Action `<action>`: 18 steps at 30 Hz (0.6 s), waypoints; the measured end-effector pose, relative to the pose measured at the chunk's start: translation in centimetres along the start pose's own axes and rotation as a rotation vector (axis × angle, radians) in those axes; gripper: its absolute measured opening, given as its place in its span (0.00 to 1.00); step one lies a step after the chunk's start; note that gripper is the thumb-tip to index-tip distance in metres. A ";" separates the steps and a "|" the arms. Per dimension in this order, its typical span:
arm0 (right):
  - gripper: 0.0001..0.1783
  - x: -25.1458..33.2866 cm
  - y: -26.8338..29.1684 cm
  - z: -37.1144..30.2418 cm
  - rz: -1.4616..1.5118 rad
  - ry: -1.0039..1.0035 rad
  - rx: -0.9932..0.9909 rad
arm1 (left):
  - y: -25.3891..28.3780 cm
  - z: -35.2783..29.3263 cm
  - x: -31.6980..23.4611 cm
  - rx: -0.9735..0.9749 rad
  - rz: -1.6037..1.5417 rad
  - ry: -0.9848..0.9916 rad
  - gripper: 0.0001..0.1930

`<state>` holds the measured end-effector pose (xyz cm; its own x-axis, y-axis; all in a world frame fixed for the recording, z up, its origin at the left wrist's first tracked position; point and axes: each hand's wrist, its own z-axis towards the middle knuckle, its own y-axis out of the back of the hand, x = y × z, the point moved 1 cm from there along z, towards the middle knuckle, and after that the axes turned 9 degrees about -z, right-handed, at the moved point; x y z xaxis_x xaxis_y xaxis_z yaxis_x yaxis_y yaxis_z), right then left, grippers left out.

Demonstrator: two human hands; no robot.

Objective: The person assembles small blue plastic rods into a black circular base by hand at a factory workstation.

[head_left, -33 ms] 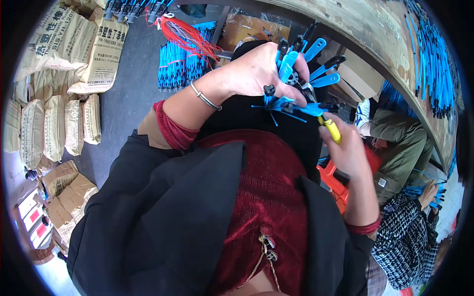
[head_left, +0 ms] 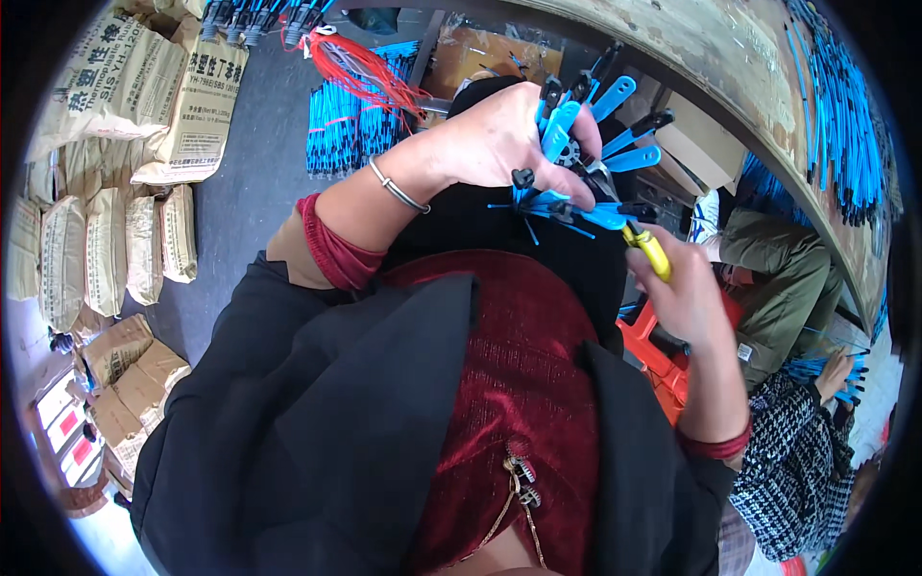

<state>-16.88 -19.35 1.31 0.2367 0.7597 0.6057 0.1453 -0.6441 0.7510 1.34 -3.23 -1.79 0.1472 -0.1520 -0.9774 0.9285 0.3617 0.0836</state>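
— What has the left hand (head_left: 499, 139) got?

— A fan of blue plastic pieces (head_left: 595, 144) with black ends. The fingers are closed round the bunch, and the pieces spread out to the right and far side, above a dark lap. A thin metal bracelet (head_left: 399, 187) sits on that wrist, with a red cuff (head_left: 331, 254) pushed up the forearm behind it.

— And the right hand (head_left: 687, 293)?

— It is closed on a small tool with a yellow handle (head_left: 653, 252). The tool's tip reaches into the near edge of the blue bunch, just right of the left hand. How the tool's tip stands I cannot tell; it is hidden among the pieces.

— Where does all this sit in the scene?

— In the middle, a little to the far side, over the person's lap. The person wears a black jacket (head_left: 317, 422) over a dark red top (head_left: 523, 384).

— What lies around?

— On the left, stacked tan sacks (head_left: 125, 240) on a grey floor. Far from the hands, bundles of blue rods (head_left: 351, 120) with a tangle of red string (head_left: 365, 77) on top. To the right, a curved wooden table edge (head_left: 768, 106), an orange crate (head_left: 663, 360) just beside the right hand, and another person in an olive sleeve (head_left: 783, 278) and a checked garment (head_left: 797, 480).
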 end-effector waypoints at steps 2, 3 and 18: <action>0.13 1.1 2.1 -0.5 -0.007 -0.031 0.123 | -0.2 -0.2 -0.1 0.080 -0.033 0.083 0.18; 0.13 1.4 2.7 -0.7 -0.012 -0.045 0.186 | -0.3 -0.2 -0.1 0.117 -0.050 0.124 0.18; 0.15 1.8 3.8 -1.6 -0.025 -0.013 -0.398 | 1.0 0.0 -1.9 -0.125 -0.139 0.067 0.15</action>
<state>-17.49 -20.34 5.68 0.2499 0.7717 0.5849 -0.2317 -0.5389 0.8099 1.97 -2.63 0.11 -0.0066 -0.1490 -0.9888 0.8882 0.4535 -0.0743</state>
